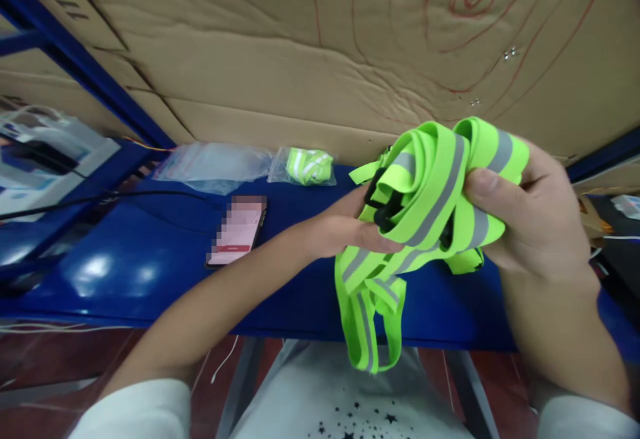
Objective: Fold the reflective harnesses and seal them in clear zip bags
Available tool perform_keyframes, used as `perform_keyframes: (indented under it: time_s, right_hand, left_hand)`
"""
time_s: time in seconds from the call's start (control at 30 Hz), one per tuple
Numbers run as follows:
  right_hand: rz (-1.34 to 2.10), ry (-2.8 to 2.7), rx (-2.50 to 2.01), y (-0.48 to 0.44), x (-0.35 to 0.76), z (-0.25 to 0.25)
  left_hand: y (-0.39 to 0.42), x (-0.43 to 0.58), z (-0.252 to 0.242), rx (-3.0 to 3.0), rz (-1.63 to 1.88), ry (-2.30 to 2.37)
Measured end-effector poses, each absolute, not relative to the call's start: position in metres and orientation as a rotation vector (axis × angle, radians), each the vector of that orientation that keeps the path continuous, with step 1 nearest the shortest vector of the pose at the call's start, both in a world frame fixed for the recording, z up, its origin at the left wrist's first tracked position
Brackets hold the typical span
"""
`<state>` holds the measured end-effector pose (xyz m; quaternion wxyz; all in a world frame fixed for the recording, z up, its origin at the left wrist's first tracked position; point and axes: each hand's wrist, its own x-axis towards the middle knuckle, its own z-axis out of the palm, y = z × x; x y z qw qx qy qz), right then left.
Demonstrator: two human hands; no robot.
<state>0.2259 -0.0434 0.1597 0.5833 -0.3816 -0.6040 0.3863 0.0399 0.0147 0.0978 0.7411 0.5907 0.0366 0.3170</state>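
Observation:
A neon yellow-green reflective strap [435,192] with a grey stripe is gathered in loose coils between my two hands, above the blue table. My left hand [357,229] grips the coils from the left, its fingers partly hidden behind the webbing. On the right, my right hand [535,206] pinches more folds, thumb on top. Black buckle pieces show among the coils. One loop of the strap dangles below my left hand, over the table's front edge.
On the blue table [150,239] lie a phone [237,231], flat clear plastic bags [215,162] and a bagged folded yellow-green strap [310,166]. Cardboard [250,72] with red drawn lines stands behind. A black cable [150,193] crosses from the left.

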Motion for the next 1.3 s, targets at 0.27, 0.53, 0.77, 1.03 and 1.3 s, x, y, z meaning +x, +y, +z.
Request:
perform_keyframes:
  time_s: [0.27, 0.53, 0.77, 1.03, 1.3]
  right_hand:
    - [0.620, -1.526, -1.086, -0.039, 0.225, 0.129]
    - [0.624, -1.568, -1.180, -0.040, 0.240, 0.060]
    - [0.847, -1.605, -1.203, -0.048, 0.239, 0.056]
    - [0.673, -1.558, -1.234, -0.048, 0.235, 0.056]
    - [0.573, -1.664, -1.277, -0.045, 0.240, 0.050]
  left_hand:
    - [-0.011, 0.043, 0.077, 1.168, 0.348, 0.114]
    - [-0.014, 0.032, 0.031, 0.954, 0.170, 0.177]
    - [-0.022, 0.044, 0.014, 1.020, 0.400, 0.410]
    - [-0.021, 0.040, 0.012, 1.231, 0.465, 0.473]
    - [-0.011, 0.036, 0.029, 1.349, 0.755, 0.569]
